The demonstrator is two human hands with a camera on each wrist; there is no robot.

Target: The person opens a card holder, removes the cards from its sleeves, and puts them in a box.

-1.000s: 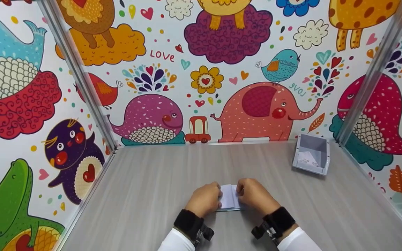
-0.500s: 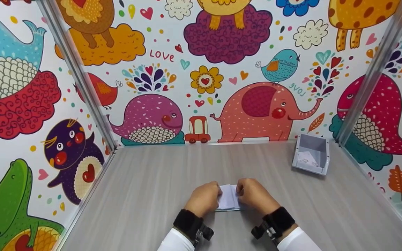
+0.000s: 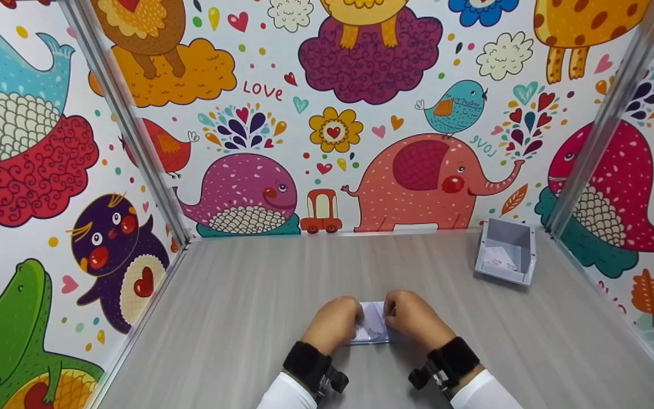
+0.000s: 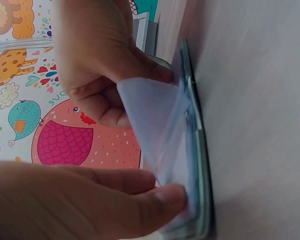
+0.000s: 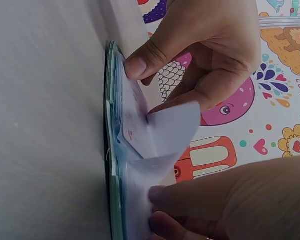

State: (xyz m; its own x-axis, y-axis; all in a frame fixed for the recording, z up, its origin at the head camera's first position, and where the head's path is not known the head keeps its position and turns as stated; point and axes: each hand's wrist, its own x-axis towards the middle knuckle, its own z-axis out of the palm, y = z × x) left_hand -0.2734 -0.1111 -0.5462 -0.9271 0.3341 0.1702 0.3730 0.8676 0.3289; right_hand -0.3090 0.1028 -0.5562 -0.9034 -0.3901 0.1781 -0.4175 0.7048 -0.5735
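Note:
A small booklet [image 3: 373, 325] with greenish covers lies spread flat on the table between both hands. Its leaves look like clear plastic sleeves with paper in them. My left hand [image 3: 331, 324] holds the left half; in the right wrist view its thumb presses the stacked leaves, where a small reddish print shows. My right hand [image 3: 418, 319] grips the right half with curled fingers. Between the hands a pale leaf [image 5: 176, 127] stands up, bent, over the spine; the left wrist view shows this raised sleeve [image 4: 149, 107] too. Fingertips partly cover the leaves' edges.
A grey plastic bin [image 3: 506, 277] stands at the back right of the table [image 3: 259, 284], with white printed cards [image 3: 499, 259] inside. Walls [image 3: 247, 193] with cartoon animals and metal corner posts close in the back and sides.
The leaf between the hands has shifted, and a faint printed page now shows where plain white was. My left hand has edged slightly right; my right hand stays in place.

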